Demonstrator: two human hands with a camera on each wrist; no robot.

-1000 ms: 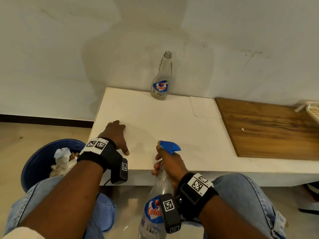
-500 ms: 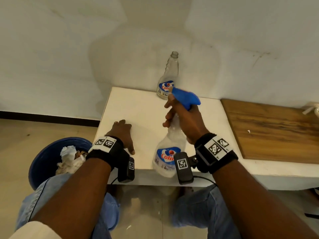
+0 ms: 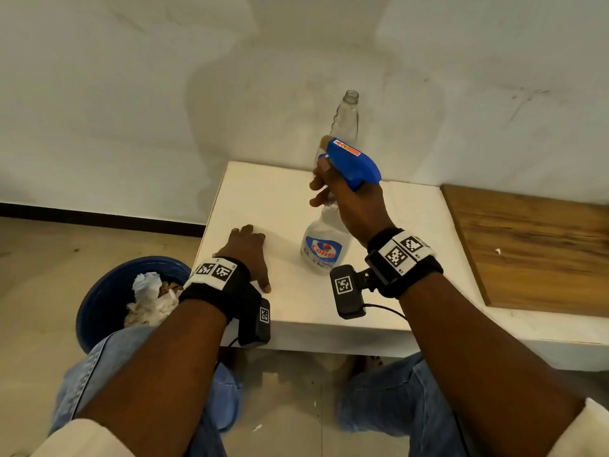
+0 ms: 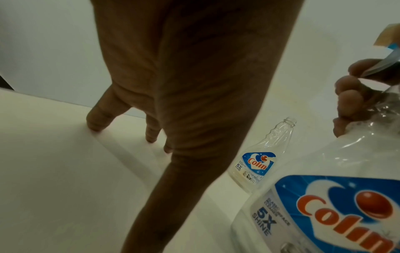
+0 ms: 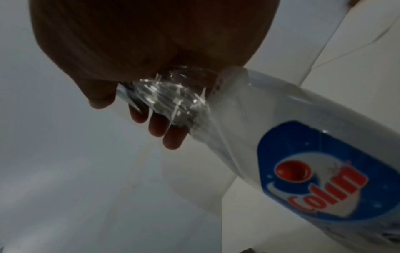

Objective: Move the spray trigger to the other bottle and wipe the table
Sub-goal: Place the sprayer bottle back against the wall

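My right hand (image 3: 342, 196) grips the neck of a clear Colin spray bottle (image 3: 321, 249) with a blue trigger head (image 3: 354, 164) on top, holding it upright over the middle of the white table (image 3: 290, 308). The right wrist view shows my fingers (image 5: 160, 128) curled round the ribbed neck of that spray bottle (image 5: 303, 154). Behind it by the wall stands a second Colin bottle (image 3: 346, 123), clear and uncapped, also seen as the small open bottle (image 4: 259, 159) in the left wrist view. My left hand (image 3: 247, 249) rests palm down on the table's left part, fingers (image 4: 151, 131) spread.
A blue bin (image 3: 108, 298) with crumpled white paper stands on the floor left of the table. A wooden board (image 3: 534, 245) lies on the table's right part. The wall rises directly behind the table. My knees in jeans sit under the front edge.
My right hand has lifted the spray bottle from below the table's front edge up and forward over the table. The left hand has stayed flat in place.
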